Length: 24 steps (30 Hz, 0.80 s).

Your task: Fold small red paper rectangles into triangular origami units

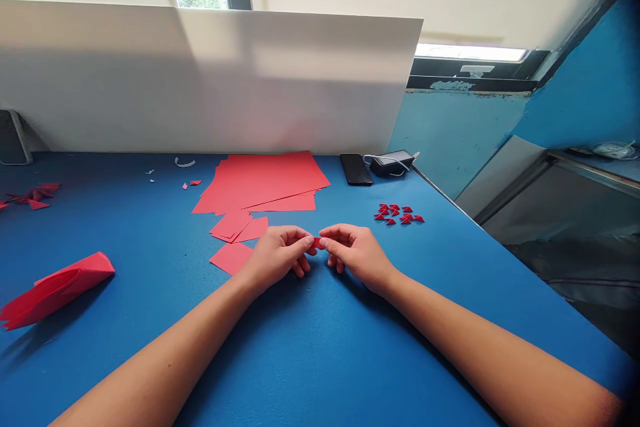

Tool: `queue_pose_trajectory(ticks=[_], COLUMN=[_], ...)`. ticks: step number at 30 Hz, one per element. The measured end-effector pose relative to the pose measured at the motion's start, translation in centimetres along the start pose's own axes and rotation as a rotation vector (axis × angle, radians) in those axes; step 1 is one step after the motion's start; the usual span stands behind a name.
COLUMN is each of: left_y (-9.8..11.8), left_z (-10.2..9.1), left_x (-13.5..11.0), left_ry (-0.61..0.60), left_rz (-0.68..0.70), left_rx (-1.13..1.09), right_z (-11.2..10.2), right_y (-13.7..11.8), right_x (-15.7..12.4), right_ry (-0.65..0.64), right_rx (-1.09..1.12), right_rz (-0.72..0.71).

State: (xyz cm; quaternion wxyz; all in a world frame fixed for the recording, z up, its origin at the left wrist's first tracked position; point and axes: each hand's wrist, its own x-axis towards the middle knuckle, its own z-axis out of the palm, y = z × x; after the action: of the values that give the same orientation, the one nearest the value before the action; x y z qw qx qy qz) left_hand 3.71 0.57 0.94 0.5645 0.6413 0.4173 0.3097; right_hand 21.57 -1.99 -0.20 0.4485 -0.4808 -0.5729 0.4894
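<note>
My left hand point(278, 253) and my right hand point(353, 251) meet over the blue table point(310, 347), fingers pinched together on a small folded piece of red paper point(317, 242) held between them. Most of that piece is hidden by my fingertips. Small red paper rectangles point(235, 240) lie just left of my left hand. A stack of larger red sheets point(265, 181) lies behind them. A cluster of several tiny folded red triangles point(398, 214) sits to the right of my right hand.
A white board point(210, 80) stands along the table's back. A black phone point(355, 169) and a dark charger with cable point(393, 162) lie at the back right. A red folded paper shape point(55, 288) and red scraps point(33, 195) are at the left. The table edge drops off at the right.
</note>
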Motion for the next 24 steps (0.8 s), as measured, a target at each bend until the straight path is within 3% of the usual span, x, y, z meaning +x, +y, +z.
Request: queue_pose_trajectory(ticks=[5,9,11,14,17,21,24], left_y=[0.3,0.8,0.8,0.5,0.3,0.6,0.6], left_z=[0.2,0.3,0.2,0.0,-0.1,0.1,0.2], left_x=[0.0,-0.2,-0.3,-0.3,0.0,0.3,0.4], left_ry=[-0.006,0.053,0.063,0.038,0.058,0.155,0.154], left_rz=[0.004,-0.062,-0.139,-0.228,-0.258,-0.226,-0.233], left_rx=[0.02,0.127,0.187,0.29,0.38,0.478,0.507], right_z=[0.6,0.2,-0.4,-1.6,-2.6,-3.2,-3.1], right_y=[-0.2,-0.9,-1.2,-1.0,-0.1,0.8,0.8], right_x=[0.5,1.4,1.7,1.8,1.8,2.2,2.4], right_ry=[-0.03,-0.148,-0.211,-0.235,-0.244,-0.429,-0.439], right_rx=[-0.087,-0.175,-0.363,-0.748,-0.848,-0.855,-0.881], right_rz=[0.041,0.13,0.022,-0.307,-0.513,-0.631,-0.621])
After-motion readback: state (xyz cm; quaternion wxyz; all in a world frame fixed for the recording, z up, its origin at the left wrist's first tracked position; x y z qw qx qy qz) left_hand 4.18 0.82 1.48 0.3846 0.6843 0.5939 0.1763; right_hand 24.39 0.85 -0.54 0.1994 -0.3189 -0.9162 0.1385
